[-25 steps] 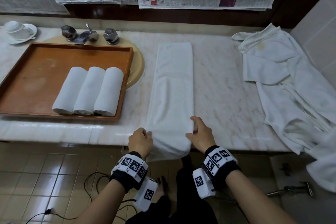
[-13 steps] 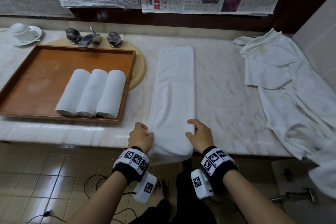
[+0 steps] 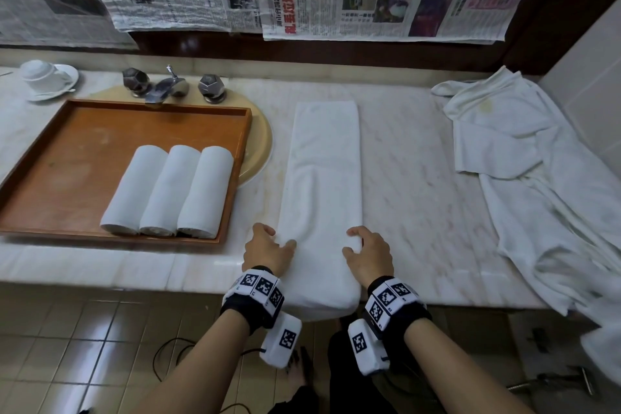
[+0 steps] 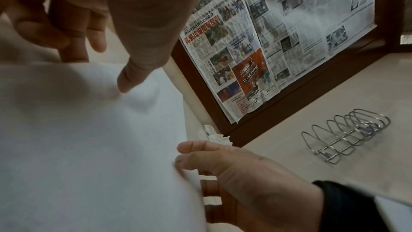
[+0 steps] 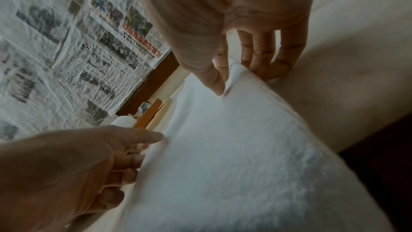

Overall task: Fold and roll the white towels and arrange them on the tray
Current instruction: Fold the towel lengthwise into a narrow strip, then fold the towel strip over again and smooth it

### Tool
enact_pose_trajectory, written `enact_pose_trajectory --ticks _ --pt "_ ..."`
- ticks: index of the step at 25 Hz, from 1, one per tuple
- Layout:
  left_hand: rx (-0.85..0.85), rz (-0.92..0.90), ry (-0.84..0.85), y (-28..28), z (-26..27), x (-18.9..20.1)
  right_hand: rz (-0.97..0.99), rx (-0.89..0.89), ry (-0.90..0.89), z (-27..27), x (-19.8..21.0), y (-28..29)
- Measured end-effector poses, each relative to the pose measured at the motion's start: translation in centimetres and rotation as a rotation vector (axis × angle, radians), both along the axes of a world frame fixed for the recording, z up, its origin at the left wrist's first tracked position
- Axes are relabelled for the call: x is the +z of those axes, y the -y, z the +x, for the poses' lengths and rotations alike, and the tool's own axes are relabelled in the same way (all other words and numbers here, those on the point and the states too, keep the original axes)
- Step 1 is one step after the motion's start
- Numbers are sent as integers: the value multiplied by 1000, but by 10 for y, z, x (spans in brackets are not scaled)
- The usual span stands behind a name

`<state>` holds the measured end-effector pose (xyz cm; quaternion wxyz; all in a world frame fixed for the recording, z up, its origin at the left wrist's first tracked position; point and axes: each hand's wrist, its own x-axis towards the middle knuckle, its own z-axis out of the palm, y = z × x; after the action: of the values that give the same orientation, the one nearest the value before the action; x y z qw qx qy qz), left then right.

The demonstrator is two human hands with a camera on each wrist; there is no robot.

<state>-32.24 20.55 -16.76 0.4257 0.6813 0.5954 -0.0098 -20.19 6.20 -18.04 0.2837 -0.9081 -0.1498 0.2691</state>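
Note:
A long folded white towel (image 3: 322,185) lies lengthwise on the marble counter (image 3: 420,212), its near end hanging over the front edge. My left hand (image 3: 274,242) holds the towel's left edge near the front, thumb on top (image 4: 126,82). On the other side, my right hand (image 3: 359,245) pinches the right edge (image 5: 230,77) between thumb and fingers. At the left, a wooden tray (image 3: 60,151) carries three rolled white towels (image 3: 168,191) side by side near its right wall.
A heap of loose white towels (image 3: 537,185) covers the counter's right end and spills over its edge. A faucet (image 3: 168,87) and a yellow basin rim (image 3: 262,144) sit behind the tray. A cup on a saucer (image 3: 43,77) stands far left.
Both hands have slid a little farther from the counter's front edge along the towel's sides. The head view has moved closer and tilted up.

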Motion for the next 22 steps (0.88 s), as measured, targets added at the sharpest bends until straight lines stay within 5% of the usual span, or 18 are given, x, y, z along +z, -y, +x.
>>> enact_pose_trajectory --ticks 22 --pt "123 21 -8 -48 71 2 -163 -28 -22 67 5 -68"
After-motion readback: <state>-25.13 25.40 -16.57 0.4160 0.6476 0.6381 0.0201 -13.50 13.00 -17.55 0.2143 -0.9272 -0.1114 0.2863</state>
